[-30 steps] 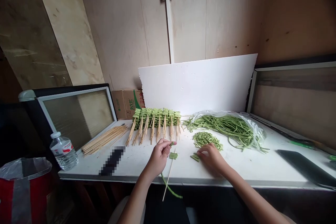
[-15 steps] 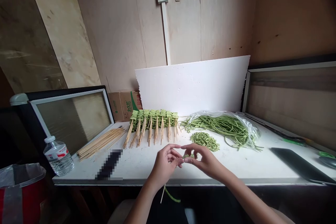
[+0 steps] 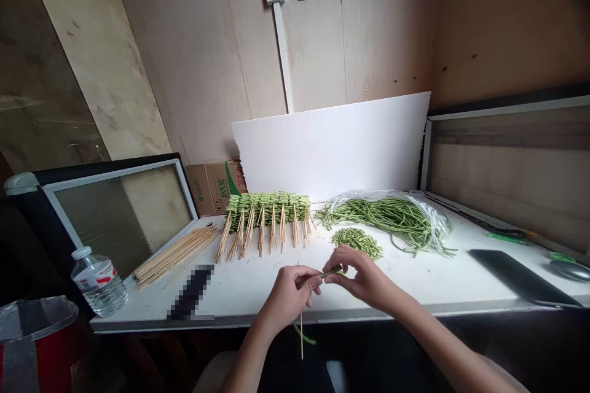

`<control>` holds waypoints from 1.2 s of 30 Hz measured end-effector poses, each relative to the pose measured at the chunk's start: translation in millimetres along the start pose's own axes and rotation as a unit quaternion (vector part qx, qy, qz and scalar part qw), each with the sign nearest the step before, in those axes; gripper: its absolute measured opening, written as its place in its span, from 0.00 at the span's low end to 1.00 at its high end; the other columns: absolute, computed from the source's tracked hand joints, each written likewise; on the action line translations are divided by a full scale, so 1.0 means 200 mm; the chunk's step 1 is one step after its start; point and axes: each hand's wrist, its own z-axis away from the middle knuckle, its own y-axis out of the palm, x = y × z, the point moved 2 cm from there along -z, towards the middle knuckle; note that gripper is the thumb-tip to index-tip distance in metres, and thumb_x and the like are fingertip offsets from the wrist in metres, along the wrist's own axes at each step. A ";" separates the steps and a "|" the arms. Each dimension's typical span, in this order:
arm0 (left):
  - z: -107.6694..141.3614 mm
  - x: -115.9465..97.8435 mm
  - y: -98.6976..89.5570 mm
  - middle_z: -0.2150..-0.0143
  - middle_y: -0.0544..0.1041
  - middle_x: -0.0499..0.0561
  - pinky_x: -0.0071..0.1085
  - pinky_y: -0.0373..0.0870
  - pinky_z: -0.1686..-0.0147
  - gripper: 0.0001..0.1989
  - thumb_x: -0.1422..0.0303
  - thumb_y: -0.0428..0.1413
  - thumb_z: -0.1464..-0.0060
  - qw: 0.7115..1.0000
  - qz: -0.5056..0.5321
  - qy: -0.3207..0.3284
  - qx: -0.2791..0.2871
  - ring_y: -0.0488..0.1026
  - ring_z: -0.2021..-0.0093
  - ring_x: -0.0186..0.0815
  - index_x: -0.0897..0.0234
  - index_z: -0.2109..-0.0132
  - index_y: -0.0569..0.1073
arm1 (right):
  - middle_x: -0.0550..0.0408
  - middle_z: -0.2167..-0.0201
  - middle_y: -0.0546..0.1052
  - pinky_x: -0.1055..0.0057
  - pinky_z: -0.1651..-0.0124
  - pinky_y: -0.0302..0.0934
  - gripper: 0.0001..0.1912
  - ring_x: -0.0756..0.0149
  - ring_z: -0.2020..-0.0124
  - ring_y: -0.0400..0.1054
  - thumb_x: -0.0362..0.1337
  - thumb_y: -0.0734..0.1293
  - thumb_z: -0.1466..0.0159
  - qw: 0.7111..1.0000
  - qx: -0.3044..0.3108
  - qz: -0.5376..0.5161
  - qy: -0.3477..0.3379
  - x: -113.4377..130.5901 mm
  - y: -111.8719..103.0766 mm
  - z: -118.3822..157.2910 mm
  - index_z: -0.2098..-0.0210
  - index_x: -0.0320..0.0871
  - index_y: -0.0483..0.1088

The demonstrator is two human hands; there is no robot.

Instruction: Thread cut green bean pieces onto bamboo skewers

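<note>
Over the table's front edge, my left hand [image 3: 286, 295] is closed around a green long bean [image 3: 330, 272] and a thin bamboo skewer [image 3: 302, 341]. The skewer points down below the hand, beside the bean's hanging tail. Thumb and fingers of my right hand [image 3: 362, 276] pinch the bean close to the left fingertips. Part of the bean and skewer is hidden inside the left hand. Beyond the right hand lies a pile of short cut bean pieces [image 3: 354, 239]. Further back, whole long beans [image 3: 387, 218] lie in a clear plastic bag [image 3: 440, 227].
Stacked bean skewers [image 3: 267, 209] stand at the back, sticks toward me. Loose bamboo skewers [image 3: 177, 252] and a water bottle [image 3: 99, 282] are on the left. A black flat object [image 3: 516, 276] lies right. A white foam board [image 3: 332, 141] leans at the wall.
My hands have shifted, and the bean now stretches visibly between the fingertips. The skewer below my left hand hangs more upright. The view has tilted slightly.
</note>
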 end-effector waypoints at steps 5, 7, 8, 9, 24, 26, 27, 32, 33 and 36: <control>0.02 -0.05 0.01 0.68 0.79 0.51 0.30 0.68 0.64 0.16 0.58 0.57 0.36 0.999 -0.036 0.028 -0.011 0.72 0.68 0.34 0.65 0.59 0.83 | 0.52 0.66 0.77 0.62 0.58 0.62 0.04 0.59 0.61 0.66 0.38 0.69 0.30 1.000 0.002 0.007 -0.006 0.03 0.04 0.00 0.61 0.47 0.77; 0.02 -0.06 0.01 0.70 0.78 0.51 0.29 0.67 0.63 0.15 0.62 0.56 0.36 0.997 -0.067 0.047 -0.016 0.73 0.66 0.35 0.65 0.66 0.81 | 0.52 0.67 0.77 0.62 0.56 0.62 0.06 0.59 0.60 0.66 0.33 0.67 0.30 1.000 0.004 -0.006 -0.002 0.05 0.06 0.00 0.63 0.46 0.76; 0.03 -0.07 0.01 0.71 0.77 0.50 0.29 0.66 0.64 0.15 0.64 0.56 0.36 0.995 -0.083 0.054 -0.016 0.72 0.66 0.35 0.65 0.69 0.80 | 0.53 0.67 0.77 0.62 0.56 0.62 0.07 0.59 0.60 0.66 0.30 0.66 0.30 1.000 0.004 -0.020 0.003 0.05 0.06 0.01 0.64 0.46 0.75; 0.03 -0.07 0.01 0.72 0.76 0.50 0.29 0.65 0.65 0.15 0.66 0.56 0.37 0.993 -0.095 0.061 -0.015 0.72 0.67 0.34 0.65 0.71 0.79 | 0.53 0.68 0.77 0.62 0.55 0.62 0.08 0.59 0.61 0.66 0.29 0.66 0.31 0.999 0.006 -0.040 0.009 0.05 0.07 0.01 0.65 0.46 0.75; 0.01 -0.03 0.00 0.73 0.79 0.52 0.30 0.69 0.65 0.12 0.67 0.58 0.39 0.995 -0.057 0.083 0.011 0.74 0.69 0.36 0.65 0.68 0.83 | 0.53 0.68 0.75 0.64 0.57 0.64 0.16 0.61 0.64 0.70 0.51 0.73 0.36 0.958 0.031 -0.284 0.035 -0.10 0.12 0.00 0.66 0.44 0.78; 0.00 -0.01 -0.05 0.72 0.80 0.52 0.31 0.71 0.64 0.13 0.65 0.58 0.39 0.996 -0.058 0.071 -0.008 0.75 0.69 0.37 0.65 0.68 0.83 | 0.54 0.69 0.74 0.64 0.59 0.64 0.18 0.62 0.66 0.69 0.54 0.73 0.36 0.957 0.012 -0.286 0.050 -0.14 0.09 -0.01 0.67 0.44 0.76; 0.00 0.00 -0.08 0.72 0.80 0.53 0.32 0.72 0.63 0.13 0.63 0.59 0.39 0.996 -0.052 0.066 -0.023 0.76 0.68 0.37 0.66 0.67 0.83 | 0.54 0.69 0.74 0.65 0.60 0.65 0.20 0.62 0.66 0.69 0.55 0.72 0.37 0.957 -0.007 -0.281 0.064 -0.17 0.07 -0.01 0.68 0.44 0.76; -0.03 0.05 -0.27 0.68 0.80 0.55 0.36 0.74 0.58 0.20 0.55 0.57 0.36 0.989 -0.046 0.045 -0.132 0.77 0.65 0.39 0.67 0.56 0.83 | 0.46 0.62 0.79 0.60 0.60 0.67 0.21 0.53 0.60 0.72 0.58 0.72 0.39 0.975 -0.128 -0.105 0.145 -0.38 -0.08 0.01 0.65 0.45 0.80; -0.03 0.06 -0.29 0.66 0.80 0.55 0.35 0.74 0.59 0.21 0.54 0.55 0.36 0.987 -0.055 0.044 -0.146 0.76 0.65 0.39 0.67 0.53 0.83 | 0.45 0.62 0.80 0.59 0.60 0.67 0.22 0.52 0.60 0.72 0.58 0.72 0.38 0.977 -0.134 -0.060 0.157 -0.42 -0.08 0.01 0.63 0.45 0.81; -0.04 0.07 -0.29 0.61 0.78 0.55 0.33 0.72 0.63 0.22 0.55 0.52 0.33 0.984 -0.081 0.053 -0.148 0.74 0.64 0.38 0.63 0.44 0.80 | 0.44 0.63 0.81 0.55 0.57 0.65 0.21 0.50 0.61 0.71 0.53 0.65 0.32 0.978 -0.101 0.038 0.177 -0.54 -0.01 0.05 0.61 0.44 0.83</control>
